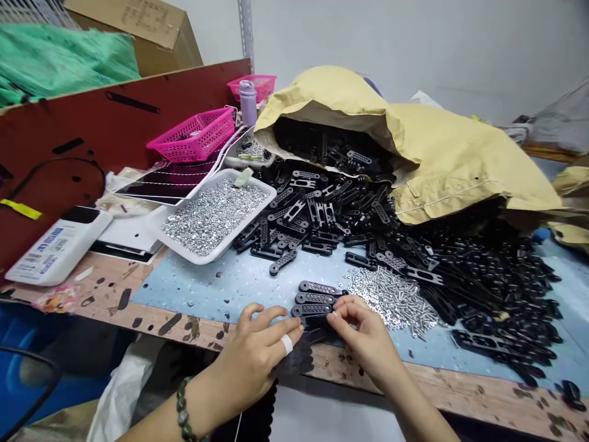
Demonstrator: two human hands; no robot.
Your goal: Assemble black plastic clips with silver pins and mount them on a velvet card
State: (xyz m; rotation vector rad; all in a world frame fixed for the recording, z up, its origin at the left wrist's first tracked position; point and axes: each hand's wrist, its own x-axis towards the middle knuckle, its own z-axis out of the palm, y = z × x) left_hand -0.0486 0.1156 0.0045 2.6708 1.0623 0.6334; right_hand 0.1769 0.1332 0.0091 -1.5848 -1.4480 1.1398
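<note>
Several black arm-shaped plates with dotted grey faces (317, 299) lie side by side near the table's front edge. My left hand (262, 344) lies over their left end with fingers stretched and apart, one wrapped in a white band. Its fingertips are close to the lowest plates, and the thumb is hidden. My right hand (361, 331) is at the plates' right end, thumb and index pinched together. Whatever is between those fingertips is too small to make out. A pile of silver screws (396, 301) spreads just beyond my right hand.
A white tray of small silver hardware (264, 212) stands left of a heap of black parts (313, 215). More parts spill from a yellow sack (331, 89). A pink basket (197, 138), lilac bottle (248, 104) and white box-like device (57, 248) stand farther left by the red board (184, 92).
</note>
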